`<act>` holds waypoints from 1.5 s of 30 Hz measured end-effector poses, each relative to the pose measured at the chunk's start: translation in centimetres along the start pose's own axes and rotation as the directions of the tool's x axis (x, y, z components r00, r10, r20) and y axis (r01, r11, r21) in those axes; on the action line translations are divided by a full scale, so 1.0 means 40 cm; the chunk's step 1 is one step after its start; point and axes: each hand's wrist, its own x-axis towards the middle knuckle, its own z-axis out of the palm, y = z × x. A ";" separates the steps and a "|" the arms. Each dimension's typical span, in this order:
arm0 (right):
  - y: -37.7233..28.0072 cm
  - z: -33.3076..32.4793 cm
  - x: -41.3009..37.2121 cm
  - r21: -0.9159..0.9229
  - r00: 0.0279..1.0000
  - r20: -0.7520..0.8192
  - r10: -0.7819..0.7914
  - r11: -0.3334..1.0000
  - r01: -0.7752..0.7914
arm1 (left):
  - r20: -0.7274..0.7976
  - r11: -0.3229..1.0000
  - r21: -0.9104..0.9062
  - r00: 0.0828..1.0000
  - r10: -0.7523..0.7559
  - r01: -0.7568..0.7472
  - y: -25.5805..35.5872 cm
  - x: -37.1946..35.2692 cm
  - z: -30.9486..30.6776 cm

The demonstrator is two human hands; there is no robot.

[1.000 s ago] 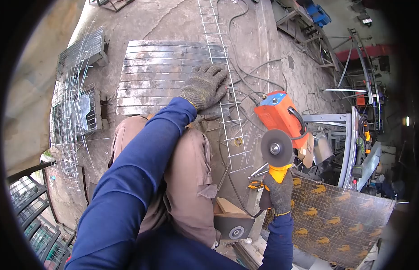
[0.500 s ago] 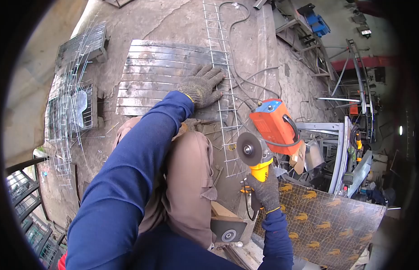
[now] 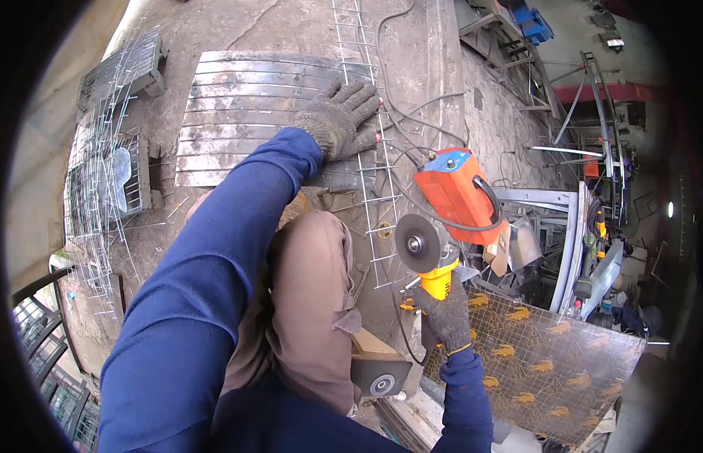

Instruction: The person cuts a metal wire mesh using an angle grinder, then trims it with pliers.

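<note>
My left hand, in a grey knitted glove, lies with fingers spread at the right edge of a slatted metal panel. Its fingertips reach the side rod of a long, narrow ladder of welded wire. Wrapped round the yellow body of an angle grinder is my gloved right hand. The grinder's dark disc faces up, beside the lower end of the wire ladder. An orange welding machine with a blue top stands just beyond the disc.
Wire grids stand at the left over metal blocks. A patterned sheet with yellow crocodile prints lies at lower right. Black cable runs along the floor past the wire ladder. Steel frames and tools crowd the right side.
The camera view has shifted slightly, so the panel, wire ladder and grids appear further left and a little higher. Both hands keep nearly the same pose, with the grinder still held in the right.
</note>
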 end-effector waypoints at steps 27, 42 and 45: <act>-0.049 0.023 0.028 -0.077 1.000 -0.003 0.006 0.997 -0.006 | 0.109 0.999 0.035 0.994 -0.005 0.001 0.007 0.004 -0.027; -0.042 0.028 0.033 -0.074 1.000 -0.006 -0.030 0.997 0.030 | 0.044 1.000 -0.011 0.999 0.012 -0.012 0.003 -0.001 -0.019; -0.061 0.026 0.029 -0.090 1.000 -0.003 -0.001 0.996 0.001 | 0.052 1.000 -0.011 0.999 0.010 -0.010 0.003 -0.001 -0.022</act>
